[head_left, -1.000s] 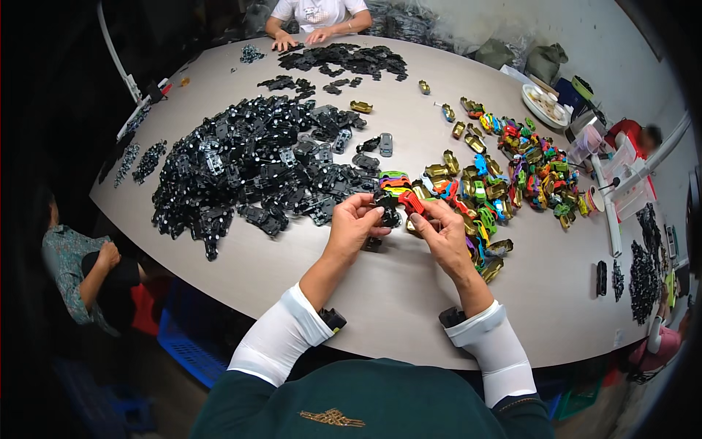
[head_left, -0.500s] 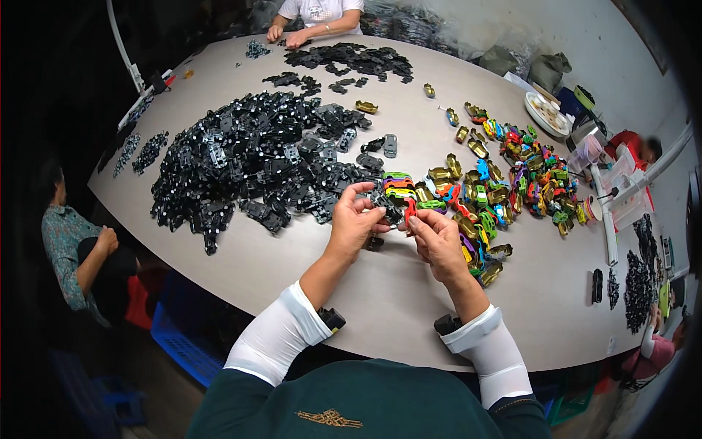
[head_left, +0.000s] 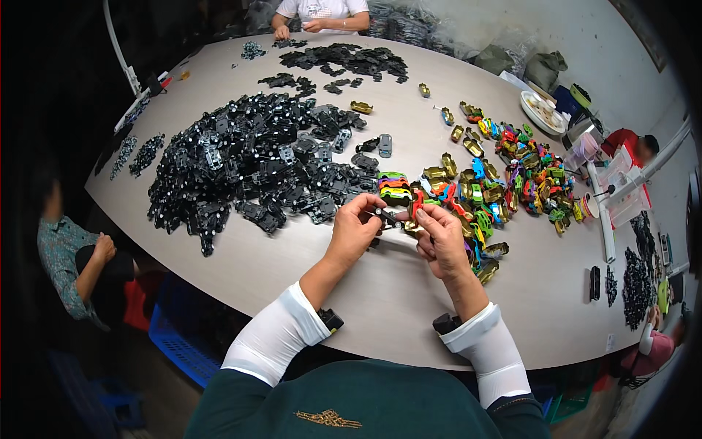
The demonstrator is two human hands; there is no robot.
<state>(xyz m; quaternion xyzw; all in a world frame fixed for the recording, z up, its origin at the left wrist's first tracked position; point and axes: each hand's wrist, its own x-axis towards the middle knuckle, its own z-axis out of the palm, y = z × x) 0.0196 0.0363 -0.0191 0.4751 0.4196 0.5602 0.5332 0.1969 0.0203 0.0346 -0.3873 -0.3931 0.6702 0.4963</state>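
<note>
My left hand [head_left: 356, 223] pinches a small black toy-car chassis [head_left: 386, 216] over the table. My right hand [head_left: 441, 238] meets it from the right and holds a red toy-car body shell [head_left: 417, 208] against that chassis. Both hands hover just in front of a few finished cars, one yellow-green [head_left: 395, 194]. A big heap of black chassis parts [head_left: 248, 164] lies to the left of my hands. A spread of coloured car shells [head_left: 512, 179] lies to the right.
The large round pale table [head_left: 380, 307] also bears a second black pile [head_left: 344, 58] at the far edge, where another person's hands work. A seated person [head_left: 73, 256] is at the left. A plate [head_left: 541, 110] and bins stand at the right.
My hands stay together at the same spot. The red shell has turned slightly between my fingers as it is pressed to the black chassis.
</note>
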